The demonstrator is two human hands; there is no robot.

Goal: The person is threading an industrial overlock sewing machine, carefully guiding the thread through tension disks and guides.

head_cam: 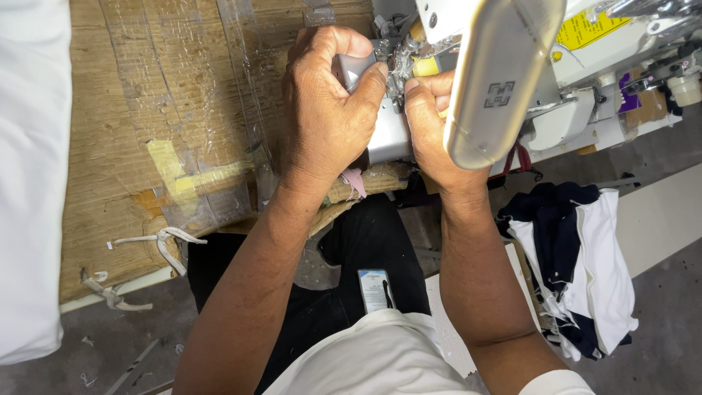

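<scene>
Both hands crowd the needle area of the sewing machine [512,80]. The left hand [325,110] pinches a grey cover [353,68]; the right hand's [431,124] grip seems pressed on something hidden. Fingertips this close risk a needle prick.

The table top [139,110] was rough, worn cardboard under wrinkled, glossy clear tape, with a strip of matt yellowish tape. The sewing machine [504,66] had a smooth, slightly glossy cream plastic shell and shiny metal parts near the needle. The pile of white and navy cloth [578,263] looked soft and matt, with frayed edges.
</scene>
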